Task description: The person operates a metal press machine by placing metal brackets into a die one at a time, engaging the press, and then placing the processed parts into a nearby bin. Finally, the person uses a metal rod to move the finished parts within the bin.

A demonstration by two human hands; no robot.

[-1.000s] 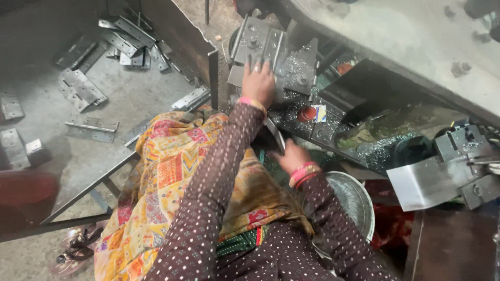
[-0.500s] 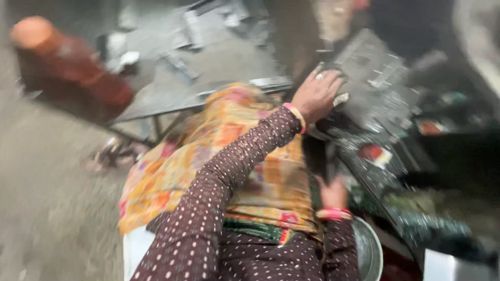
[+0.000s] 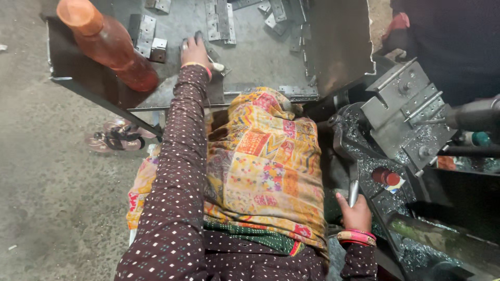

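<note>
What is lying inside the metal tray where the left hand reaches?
Inside the metal tray lie flat grey hinge plates. The left hand rests on one small piece, hiding it. A brown bottle covers the tray's left corner.

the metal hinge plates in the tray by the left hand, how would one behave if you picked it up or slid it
The hinge plates look like flat steel, so probably stiff and heavy for their size. Lying flat on the tray, one would likely slide rather than roll when the left hand pushes it. A hinged pair may swing open when lifted by one leaf, and the edges could be sharp.
</note>
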